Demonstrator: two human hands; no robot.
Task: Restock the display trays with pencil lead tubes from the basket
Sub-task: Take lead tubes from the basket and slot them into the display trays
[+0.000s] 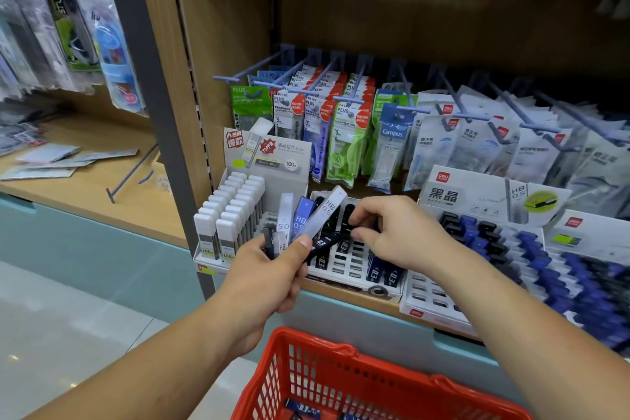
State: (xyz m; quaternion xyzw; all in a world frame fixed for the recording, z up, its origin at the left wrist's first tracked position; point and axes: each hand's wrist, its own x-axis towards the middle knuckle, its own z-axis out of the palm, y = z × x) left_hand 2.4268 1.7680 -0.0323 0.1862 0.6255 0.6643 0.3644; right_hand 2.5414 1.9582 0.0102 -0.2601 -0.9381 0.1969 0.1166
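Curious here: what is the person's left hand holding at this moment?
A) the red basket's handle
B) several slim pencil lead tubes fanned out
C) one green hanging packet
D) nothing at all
B: the left hand grips a fan of slim clear, blue and black plastic lead tubes, and the right hand pinches the black tube at its end.

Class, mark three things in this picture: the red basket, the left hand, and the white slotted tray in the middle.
red basket (300, 334), head view, on its far rim.
left hand (266, 280), head view, back of the hand holding lead tubes (323, 211).
white slotted tray (344, 264), head view, bare slots at its front.
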